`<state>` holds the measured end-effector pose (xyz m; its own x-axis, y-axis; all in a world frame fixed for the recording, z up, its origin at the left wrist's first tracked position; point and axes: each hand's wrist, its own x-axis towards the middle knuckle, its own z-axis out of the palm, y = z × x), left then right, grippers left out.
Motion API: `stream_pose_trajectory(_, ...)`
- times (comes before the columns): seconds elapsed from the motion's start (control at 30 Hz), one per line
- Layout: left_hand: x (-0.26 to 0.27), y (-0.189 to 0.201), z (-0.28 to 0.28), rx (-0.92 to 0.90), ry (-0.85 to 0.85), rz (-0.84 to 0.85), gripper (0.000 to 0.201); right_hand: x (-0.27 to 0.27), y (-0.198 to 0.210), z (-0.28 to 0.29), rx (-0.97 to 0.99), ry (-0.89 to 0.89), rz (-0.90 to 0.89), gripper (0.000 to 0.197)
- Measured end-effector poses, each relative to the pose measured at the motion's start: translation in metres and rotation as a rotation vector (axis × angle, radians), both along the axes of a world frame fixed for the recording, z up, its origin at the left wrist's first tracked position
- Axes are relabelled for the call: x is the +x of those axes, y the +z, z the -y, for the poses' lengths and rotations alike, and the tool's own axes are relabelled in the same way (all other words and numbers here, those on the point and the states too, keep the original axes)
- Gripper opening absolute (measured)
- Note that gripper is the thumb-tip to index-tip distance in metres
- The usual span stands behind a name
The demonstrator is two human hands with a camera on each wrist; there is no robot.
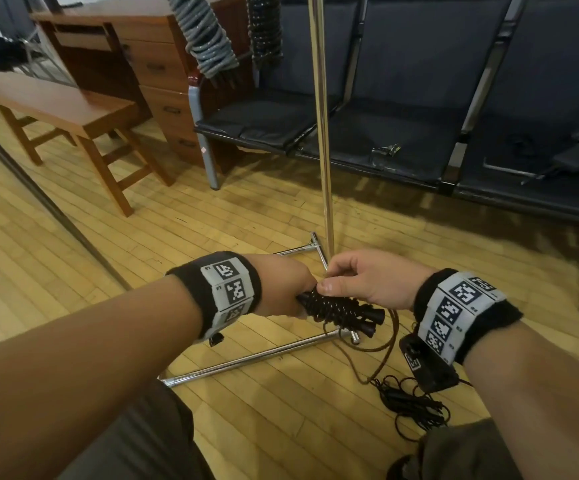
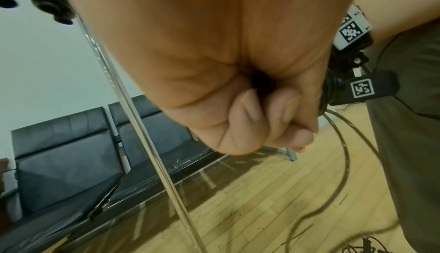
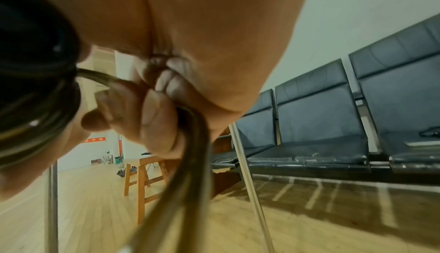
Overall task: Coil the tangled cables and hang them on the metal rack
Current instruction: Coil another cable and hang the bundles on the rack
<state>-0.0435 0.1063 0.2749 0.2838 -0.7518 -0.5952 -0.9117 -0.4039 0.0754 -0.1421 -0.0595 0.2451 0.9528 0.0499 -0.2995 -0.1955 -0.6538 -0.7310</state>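
Both our hands meet low over the floor: left hand (image 1: 282, 289) fisted round one end of the coiled cable (image 1: 340, 308), right hand (image 1: 360, 282) pinching its loose strand. Lying crosswise between them, the bundle sits just before the rack's upright pole (image 1: 321, 116), which rises directly ahead.

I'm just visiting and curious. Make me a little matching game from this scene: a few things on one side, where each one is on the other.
Things:
1. grey coiled cable
2. dark cable bundle
3. loose tangled cable
4. small metal clip

Places:
A. on the wooden floor
B. hanging up on the rack
C. on a black seat
D. held between both hands

Pairs: 1-B, 2-D, 3-A, 4-C
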Motion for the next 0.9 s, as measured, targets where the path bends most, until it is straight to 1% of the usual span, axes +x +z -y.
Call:
stream_pose_trajectory(0.1, 0.0, 0.003, -0.008, -0.027, -0.011, 0.025, 0.018, -0.001, -0.001, -0.007, 0.202, 0.022, -0.114, 0.047)
stream_pose_trajectory(0.13, 0.0, 0.004, -0.009, -0.036, -0.017, 0.04, 0.018, -0.002, -0.001, -0.01, 0.23, 0.025, -0.134, 0.051)
stream_pose_trajectory(0.23, 0.0, 0.005, -0.009, -0.096, -0.013, 0.08, 0.014, -0.002, -0.002, -0.015, 0.22, 0.008, -0.168, 0.067)
stream_pose_trajectory(0.27, 0.001, 0.005, -0.008, -0.123, 0.005, 0.084, 0.014, -0.001, -0.002, -0.016, 0.231, -0.01, -0.173, 0.068)
stream_pose_trajectory(0.3, 0.001, 0.003, -0.006, -0.156, 0.036, 0.085, 0.015, -0.001, -0.002, -0.016, 0.247, -0.027, -0.166, 0.064)
stream_pose_trajectory(0.33, 0.003, 0.0, -0.005, -0.213, 0.084, 0.086, 0.016, 0.0, -0.001, -0.015, 0.258, -0.041, -0.145, 0.057)
stream_pose_trajectory(0.37, 0.005, -0.004, -0.005, -0.313, 0.154, 0.085, 0.019, 0.0, -0.001, -0.014, 0.267, -0.057, -0.12, 0.049)
stream_pose_trajectory(0.43, 0.01, -0.013, -0.006, -0.612, 0.378, 0.045, 0.037, 0.0, 0.001, -0.012, 0.304, -0.11, -0.078, 0.043)
stream_pose_trajectory(0.47, 0.014, -0.017, -0.006, -0.74, 0.514, 0.005, 0.046, 0.0, 0.001, -0.011, 0.329, -0.147, -0.056, 0.042)
stream_pose_trajectory(0.5, 0.016, -0.019, -0.006, -0.816, 0.646, -0.052, 0.048, 0.0, 0.002, -0.01, 0.352, -0.187, -0.03, 0.041)
stream_pose_trajectory(0.53, 0.018, -0.021, -0.006, -0.848, 0.75, -0.134, 0.044, 0.0, 0.002, -0.009, 0.374, -0.233, -0.001, 0.04)
stream_pose_trajectory(0.57, 0.019, -0.025, -0.005, -0.833, 0.806, -0.24, 0.039, 0.001, 0.002, -0.009, 0.39, -0.285, 0.024, 0.04)
stream_pose_trajectory(0.6, 0.019, -0.029, -0.004, -0.789, 0.801, -0.352, 0.038, 0.001, 0.002, -0.009, 0.393, -0.337, 0.046, 0.039)
stream_pose_trajectory(0.63, 0.016, -0.032, -0.004, -0.734, 0.755, -0.448, 0.045, 0.001, 0.002, -0.008, 0.381, -0.385, 0.063, 0.038)
stream_pose_trajectory(0.7, 0.009, -0.035, -0.001, -0.653, 0.665, -0.581, 0.076, 0.002, 0.001, -0.008, 0.358, -0.462, 0.087, 0.034)
stream_pose_trajectory(0.73, 0.006, -0.035, 0.002, -0.656, 0.649, -0.644, 0.084, 0.002, 0.0, -0.009, 0.359, -0.49, 0.098, 0.033)
stream_pose_trajectory(0.77, 0.003, -0.035, 0.004, -0.684, 0.648, -0.699, 0.089, 0.003, -0.001, -0.01, 0.367, -0.51, 0.109, 0.033)
stream_pose_trajectory(0.83, -0.002, -0.034, 0.009, -0.741, 0.677, -0.745, 0.093, 0.004, -0.001, -0.013, 0.401, -0.539, 0.139, 0.038)
stream_pose_trajectory(0.9, -0.003, -0.031, 0.011, -0.756, 0.692, -0.761, 0.085, 0.004, 0.0, -0.012, 0.383, -0.546, 0.175, 0.044)
